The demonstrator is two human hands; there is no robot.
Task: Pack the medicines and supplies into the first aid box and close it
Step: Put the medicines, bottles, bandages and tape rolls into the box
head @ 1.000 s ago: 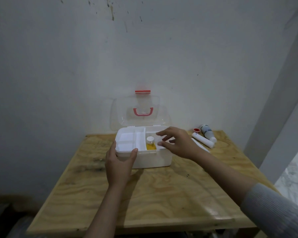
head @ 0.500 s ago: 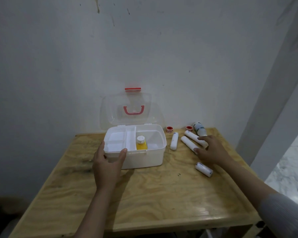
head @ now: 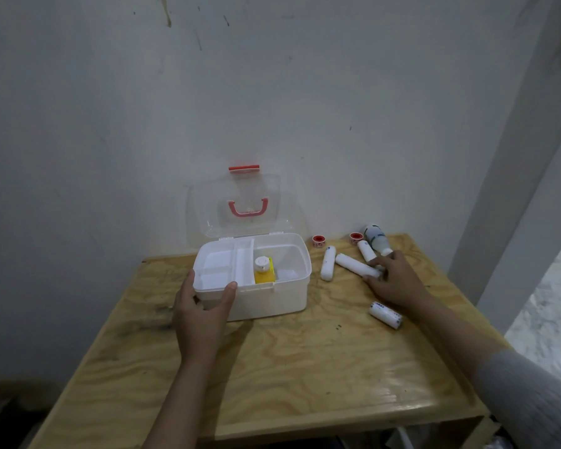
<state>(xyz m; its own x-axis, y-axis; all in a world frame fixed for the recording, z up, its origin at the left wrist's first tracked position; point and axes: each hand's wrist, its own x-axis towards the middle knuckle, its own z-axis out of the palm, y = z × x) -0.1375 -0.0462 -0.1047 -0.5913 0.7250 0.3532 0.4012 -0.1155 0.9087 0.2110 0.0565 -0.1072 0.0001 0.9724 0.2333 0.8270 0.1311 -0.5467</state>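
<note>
The white first aid box (head: pixel 272 299) stands open on the wooden table, its clear lid (head: pixel 240 205) with a red handle leaning back against the wall. A yellow bottle (head: pixel 263 270) with a white cap stands inside, beside the divider tray. My left hand (head: pixel 203 311) grips the box's front left corner. My right hand (head: pixel 394 280) rests to the right of the box, fingertips on a long white bandage roll (head: pixel 353 264). Other white rolls (head: pixel 327 264) (head: pixel 366 250) (head: pixel 386 314) lie around it, the last one short and close to my wrist.
Two small red tape rolls (head: pixel 318 240) (head: pixel 356 237) and a white bottle (head: pixel 377 239) lie near the wall at the table's back right. The table (head: pixel 305 367) ends at a white post on the right. The wall stands directly behind the box.
My right hand left the inside of the box and moved right to the bandage rolls, where its fingers now touch one. My left hand stayed on the box.
</note>
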